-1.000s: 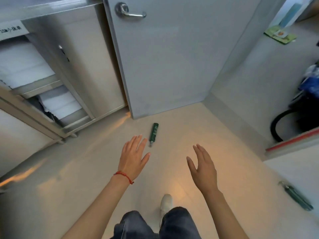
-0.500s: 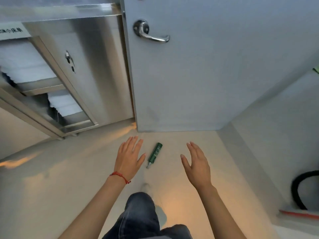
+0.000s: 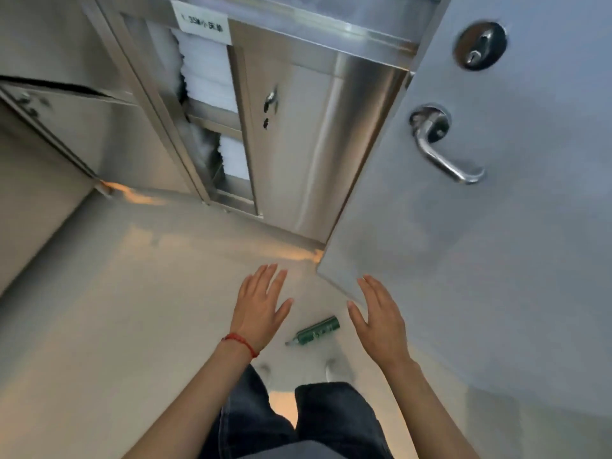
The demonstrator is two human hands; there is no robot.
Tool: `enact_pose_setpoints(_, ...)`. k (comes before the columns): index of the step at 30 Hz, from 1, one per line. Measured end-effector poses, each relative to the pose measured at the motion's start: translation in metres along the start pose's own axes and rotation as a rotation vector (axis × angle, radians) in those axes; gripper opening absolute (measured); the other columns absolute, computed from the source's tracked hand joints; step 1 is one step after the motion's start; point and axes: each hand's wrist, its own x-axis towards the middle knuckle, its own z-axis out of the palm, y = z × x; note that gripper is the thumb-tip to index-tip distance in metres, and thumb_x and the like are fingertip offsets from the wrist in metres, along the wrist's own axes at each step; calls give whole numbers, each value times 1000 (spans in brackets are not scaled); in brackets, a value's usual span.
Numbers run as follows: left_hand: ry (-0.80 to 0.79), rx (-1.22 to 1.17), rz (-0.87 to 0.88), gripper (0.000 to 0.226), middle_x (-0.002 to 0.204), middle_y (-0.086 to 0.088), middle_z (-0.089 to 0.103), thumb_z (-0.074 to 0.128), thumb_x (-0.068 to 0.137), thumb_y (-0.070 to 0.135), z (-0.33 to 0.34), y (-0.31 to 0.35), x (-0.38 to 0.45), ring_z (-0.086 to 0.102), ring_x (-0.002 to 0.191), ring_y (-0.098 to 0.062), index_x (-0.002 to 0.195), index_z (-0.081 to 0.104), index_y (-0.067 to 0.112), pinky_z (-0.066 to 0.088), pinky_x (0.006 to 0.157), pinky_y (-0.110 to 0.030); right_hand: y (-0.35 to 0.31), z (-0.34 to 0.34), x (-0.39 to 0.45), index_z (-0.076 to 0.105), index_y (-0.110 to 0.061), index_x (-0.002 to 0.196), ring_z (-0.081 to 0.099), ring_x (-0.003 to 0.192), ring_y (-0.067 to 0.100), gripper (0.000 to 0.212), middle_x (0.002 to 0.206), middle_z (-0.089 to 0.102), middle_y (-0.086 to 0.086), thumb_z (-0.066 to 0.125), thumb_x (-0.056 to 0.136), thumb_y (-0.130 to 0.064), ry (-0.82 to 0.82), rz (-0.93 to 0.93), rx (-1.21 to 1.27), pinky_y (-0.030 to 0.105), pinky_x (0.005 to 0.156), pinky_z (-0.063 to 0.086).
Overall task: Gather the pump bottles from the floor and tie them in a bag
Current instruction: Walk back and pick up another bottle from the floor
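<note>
A slim dark green pump bottle [image 3: 316,332] lies on its side on the pale floor, its nozzle pointing left, just ahead of my feet. My left hand [image 3: 260,306], with a red string at the wrist, hovers open to the left of the bottle. To the bottle's right, my right hand [image 3: 381,313] is held out open, palm facing inward. Neither hand touches the bottle. No bag is in view.
A grey door [image 3: 480,226] with a metal lever handle [image 3: 440,150] stands close on the right, its lower corner near my right hand. A stainless steel cabinet [image 3: 298,144] with stacked white linen [image 3: 205,77] fills the back. My shoes [image 3: 334,366] sit below the bottle.
I have stepped closer and the view has swung left. The bottle now lies between my two hands, nearer my feet. Both hands stay open and empty.
</note>
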Motion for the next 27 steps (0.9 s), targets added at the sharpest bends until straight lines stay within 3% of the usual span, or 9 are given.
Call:
enact_pose_setpoints(2,45,-7,-129,51,124,-24,57,44,85,35,8,9,-4,53,115,-42,119,57,0,43,92,-58,12,-6,24,39,-14,137,34,135,22,48,146,39,7,49,93,-30,-90,-124,-20,31,109,26)
enact_pose_setpoints(5,130,-37,-333,49,130,-24,52,66,82,23,23,27,-18,47,121,-42,124,52,0,38,98,-56,28,-16,54,40,-10,136,35,135,25,48,145,40,11,50,93,-28,-213,-309,-53,35,110,29)
enact_pose_setpoints(9,188,-70,-574,52,134,-23,48,65,83,21,40,52,-46,41,126,-40,128,48,2,34,102,-54,38,-20,80,43,-5,133,39,132,29,47,143,42,15,53,91,-23,-315,-491,-81,41,109,33)
enact_pose_setpoints(17,226,-99,-810,51,133,-22,50,67,82,20,77,74,-92,44,124,-41,126,50,3,35,100,-57,39,21,82,45,-5,132,40,132,30,47,141,45,17,56,90,-22,-466,-686,-98,41,107,35)
enact_pose_setpoints(22,216,-129,-879,50,133,-21,50,47,87,33,123,61,-108,44,125,-40,127,50,3,34,101,-55,55,74,82,42,-7,134,36,135,27,48,144,42,14,53,91,-25,-549,-743,-134,36,107,31)
enact_pose_setpoints(27,177,-103,-879,63,132,-21,52,18,93,47,198,36,-115,47,122,-39,127,49,4,35,100,-55,90,161,95,44,-8,133,37,134,26,47,144,42,12,54,91,-26,-609,-706,-129,37,107,32)
